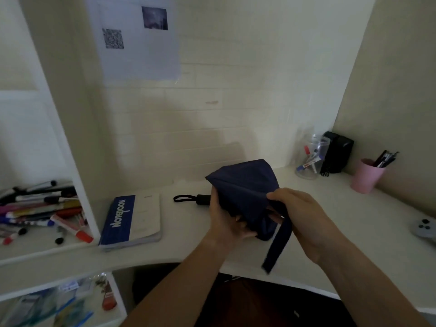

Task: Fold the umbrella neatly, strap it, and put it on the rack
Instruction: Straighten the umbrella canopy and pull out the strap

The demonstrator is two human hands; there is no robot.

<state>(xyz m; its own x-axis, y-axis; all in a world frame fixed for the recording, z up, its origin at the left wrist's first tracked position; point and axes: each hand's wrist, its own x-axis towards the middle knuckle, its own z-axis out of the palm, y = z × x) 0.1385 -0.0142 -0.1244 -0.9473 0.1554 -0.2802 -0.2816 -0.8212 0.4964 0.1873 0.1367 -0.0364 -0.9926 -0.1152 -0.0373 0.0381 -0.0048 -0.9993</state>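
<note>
Nearest me, the strap (278, 241) hangs loose off the desk (354, 232) edge, dangling below the right hand (304, 215), whose fingers pinch the navy fabric. The left hand (226, 220) cups the bundle from the other side. Between them the umbrella (245, 192) lies with its long axis running left to right, black handle (203, 199) and wrist loop poking out leftwards. The right hand looks better placed to wind the strap. Farther back, a clear jar (311, 156) holds markers and a pink cup (365, 175) holds pens.

Dim, soft blur, wide-angle edge distortion
</note>
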